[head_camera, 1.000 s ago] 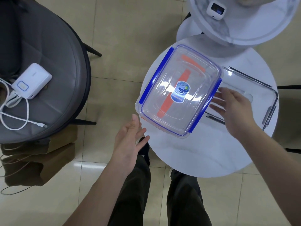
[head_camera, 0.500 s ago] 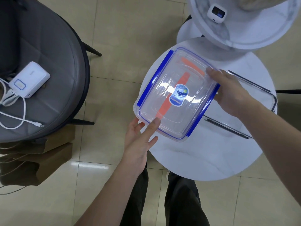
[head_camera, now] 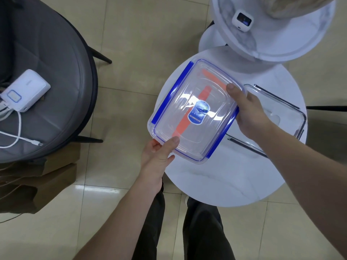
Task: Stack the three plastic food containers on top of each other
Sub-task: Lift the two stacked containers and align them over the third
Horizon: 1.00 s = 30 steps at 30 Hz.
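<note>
A clear plastic food container with blue side clips (head_camera: 195, 111) and a blue label on its lid is held over the left part of the round white table (head_camera: 225, 181). My left hand (head_camera: 159, 156) grips its near left corner, thumb on the lid. Gripping its right edge is my right hand (head_camera: 247, 113), thumb on the far corner. An orange strip shows through the lid. To the right, on the table, lies a second clear container with dark edges (head_camera: 285, 113), partly behind my right hand. No third container can be made out.
A higher round white table (head_camera: 281, 34) at the top right carries a small white device (head_camera: 242, 19). A grey chair (head_camera: 47, 81) on the left holds a white power bank (head_camera: 24, 91) with a cable. Brown paper bags (head_camera: 37, 177) lie below it. My legs stand beneath.
Both hands came in from open and apart and closed on the blue-clipped container. The right thumb slid onto the far corner and the left thumb onto the lid.
</note>
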### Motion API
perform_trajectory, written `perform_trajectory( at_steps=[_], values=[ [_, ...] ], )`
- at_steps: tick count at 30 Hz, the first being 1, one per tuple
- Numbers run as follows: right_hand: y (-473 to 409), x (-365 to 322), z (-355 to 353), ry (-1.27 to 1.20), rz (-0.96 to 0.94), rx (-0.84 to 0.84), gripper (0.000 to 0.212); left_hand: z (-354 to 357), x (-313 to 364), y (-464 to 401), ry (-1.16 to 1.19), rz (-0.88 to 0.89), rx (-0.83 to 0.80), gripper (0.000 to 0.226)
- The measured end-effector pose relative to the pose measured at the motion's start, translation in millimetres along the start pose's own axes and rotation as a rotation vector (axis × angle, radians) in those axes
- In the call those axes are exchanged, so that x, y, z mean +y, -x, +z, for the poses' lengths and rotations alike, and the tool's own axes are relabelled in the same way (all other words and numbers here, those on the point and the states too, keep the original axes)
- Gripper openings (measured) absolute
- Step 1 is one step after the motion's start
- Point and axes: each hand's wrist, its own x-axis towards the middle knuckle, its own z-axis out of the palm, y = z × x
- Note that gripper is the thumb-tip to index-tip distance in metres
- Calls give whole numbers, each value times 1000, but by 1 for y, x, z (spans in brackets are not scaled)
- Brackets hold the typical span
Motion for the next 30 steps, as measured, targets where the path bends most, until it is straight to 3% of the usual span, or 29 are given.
perform_trajectory(
  at_steps=[5,11,23,30],
  values=[
    [-1,1,-2,7,-20,8,38,1,-1,-1,-7,8,8,77],
    [-2,2,-1,-6,-23,10,49,1,-1,-2,-4,16,10,72],
    [1,0,-2,39,-31,15,45,-1,1,-3,16,-3,9,69],
    [5,-4,0,42,-20,0,48,-4,10,-3,-7,6,16,84]
  ],
)
